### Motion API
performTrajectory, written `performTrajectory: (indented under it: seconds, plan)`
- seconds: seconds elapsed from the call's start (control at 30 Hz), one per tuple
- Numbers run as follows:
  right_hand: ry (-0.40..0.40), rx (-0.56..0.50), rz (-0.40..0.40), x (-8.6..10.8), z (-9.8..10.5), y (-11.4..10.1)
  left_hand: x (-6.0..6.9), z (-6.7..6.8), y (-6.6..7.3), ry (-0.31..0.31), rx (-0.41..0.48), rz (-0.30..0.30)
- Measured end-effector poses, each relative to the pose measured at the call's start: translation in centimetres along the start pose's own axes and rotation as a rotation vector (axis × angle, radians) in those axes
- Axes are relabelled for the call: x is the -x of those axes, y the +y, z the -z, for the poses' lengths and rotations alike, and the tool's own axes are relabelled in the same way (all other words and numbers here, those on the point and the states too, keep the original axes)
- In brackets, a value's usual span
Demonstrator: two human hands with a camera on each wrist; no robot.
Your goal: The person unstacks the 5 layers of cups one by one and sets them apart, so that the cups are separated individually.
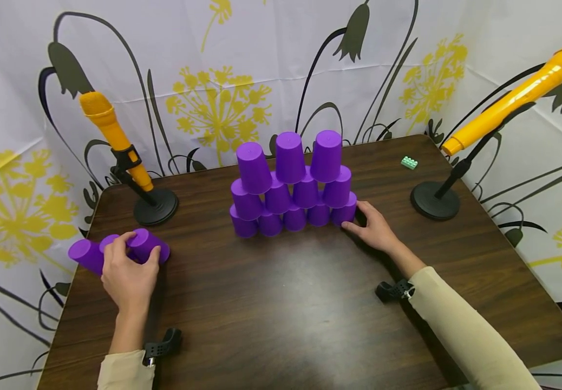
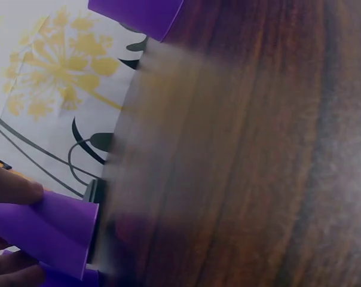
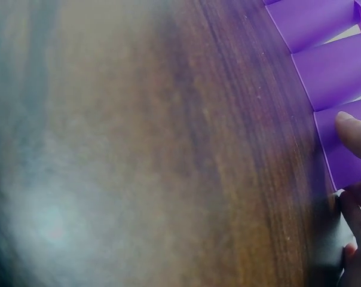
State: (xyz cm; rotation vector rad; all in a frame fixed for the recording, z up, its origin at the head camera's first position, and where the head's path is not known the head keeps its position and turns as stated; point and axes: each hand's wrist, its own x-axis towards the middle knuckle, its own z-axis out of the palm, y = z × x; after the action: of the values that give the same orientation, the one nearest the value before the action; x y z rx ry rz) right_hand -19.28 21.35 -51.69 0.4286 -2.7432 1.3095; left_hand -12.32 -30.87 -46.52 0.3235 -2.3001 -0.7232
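Observation:
A stack of upside-down purple cups [image 1: 291,194] stands in three tiers at the middle of the table, with three cups in its top tier. My right hand [image 1: 374,228] holds the rightmost bottom cup [image 1: 343,213], thumb on its front and fingers at its far side. The right wrist view shows that thumb [image 3: 354,134] lying on the cup's wall. At the table's left, my left hand [image 1: 130,273] grips a purple cup [image 1: 150,245] between thumb and fingers. Two more cups [image 1: 86,254] are beside it, partly hidden by the hand.
Behind the left cups, a yellow microphone [image 1: 117,132] leans on a black stand [image 1: 156,207]. A second yellow microphone [image 1: 520,97] on a black stand [image 1: 435,200] is at the right. Near the back right edge of the wooden table [image 1: 286,303] lies a small green toy brick [image 1: 409,162].

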Motion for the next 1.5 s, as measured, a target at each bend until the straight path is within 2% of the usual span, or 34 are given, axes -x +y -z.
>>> performTrajectory:
  seconds: [0.23, 0.5, 0.8, 0.93, 1.07, 1.13, 1.2, 1.3, 1.4, 1.5]
  plan:
    - [-0.003, -0.008, -0.01, 0.0, 0.1, -0.1, 0.2, -0.2, 0.2, -0.001, -0.057, 0.043]
    - [-0.004, -0.011, -0.008, -0.1, 0.1, -0.1, 0.3, -0.6, 0.0, -0.01, -0.066, 0.073]
    - [0.0, -0.008, -0.005, 0.1, -0.1, 0.0, 0.7, -0.2, 0.0, -0.007, -0.084, 0.06]
    - [0.002, -0.008, -0.004, 0.2, 0.0, -0.1, 0.2, 0.5, 1.0, 0.058, -0.109, -0.016]
    - [0.007, -0.013, 0.006, 0.0, 0.1, -0.2, -0.8, 1.1, 3.2, 0.126, -0.119, -0.155]
    - [0.008, -0.012, 0.004, 0.0, 0.1, -0.3, -1.3, 1.2, 5.0, 0.133, -0.078, -0.227]
    - [0.006, -0.007, -0.001, 0.1, 0.1, -0.3, -1.6, 1.3, 7.0, 0.118, -0.001, -0.293]
    - [0.006, -0.003, -0.002, 0.1, 0.1, -0.2, -2.0, 0.9, 10.3, 0.065, 0.159, -0.368]
    - [0.007, -0.005, 0.004, 0.1, 0.0, -0.2, -2.3, 0.3, 13.4, -0.031, 0.315, -0.421]
    - [0.007, -0.007, 0.01, 0.1, -0.1, -0.1, -2.5, -0.7, 16.0, -0.125, 0.405, -0.484]
